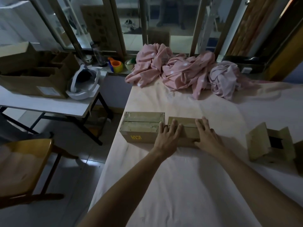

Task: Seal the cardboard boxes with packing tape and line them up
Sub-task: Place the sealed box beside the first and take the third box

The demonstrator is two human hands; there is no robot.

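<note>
Item, sealed box (141, 128): sitting at the left edge of the bed (188, 185), tape running along its top seam, a yellow mark facing the near side; it is serving as the start of the line. Item, second box (185, 128): lying just beside the first on its right, a narrow gap between them, long sides running the same way; whether its seam is carrying tape is hard to tell under the hands. Left hand (167, 136): pressing flat on the second box's left end, fingers spread wide and reaching to the gap, apparently steadying that end against its neighbour. Right hand (206, 135): lying flat across the right end, fingers splayed, thumb hooking down the near face, apparently nudging the box leftward and squaring it. Neither hand is grasping; both are pushing with open palms. Item, open box (270, 143): waiting near the right edge, well apart, flaps standing up, unsealed. Item, tape roll (116, 65): resting on the window ledge beyond the far-left corner, out of immediate reach. Item, crumpled pink cloth (177, 71): heaped along the far edge, clear of the boxes.
</note>
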